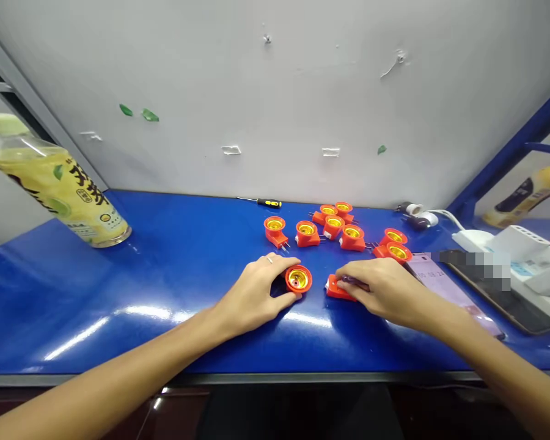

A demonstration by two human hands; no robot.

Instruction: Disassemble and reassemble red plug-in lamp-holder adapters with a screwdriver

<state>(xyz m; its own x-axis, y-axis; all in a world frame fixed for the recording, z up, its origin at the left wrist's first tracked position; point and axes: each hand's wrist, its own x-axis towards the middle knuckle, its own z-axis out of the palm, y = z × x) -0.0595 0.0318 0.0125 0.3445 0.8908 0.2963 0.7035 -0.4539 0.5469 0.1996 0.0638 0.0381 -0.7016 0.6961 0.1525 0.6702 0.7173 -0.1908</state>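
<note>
My left hand (256, 294) grips the rim of an orange lamp socket (297, 280), whose brass-lined cup faces up. My right hand (380, 291) closes over a second orange socket (337, 289), which lies on its side with most of it hidden under my fingers. Something dark shows between those fingers, too small to identify. Farther back stand several more orange plug-in lamp sockets (334, 227) with brass cups and metal prongs, apart from both hands.
A screwdriver (261, 202) with a yellow and black handle lies by the white wall. A tilted tea bottle (59, 183) is at the left. On the right are a phone (497, 290), a pinkish card or screen (449, 287) and a white power strip (517, 250).
</note>
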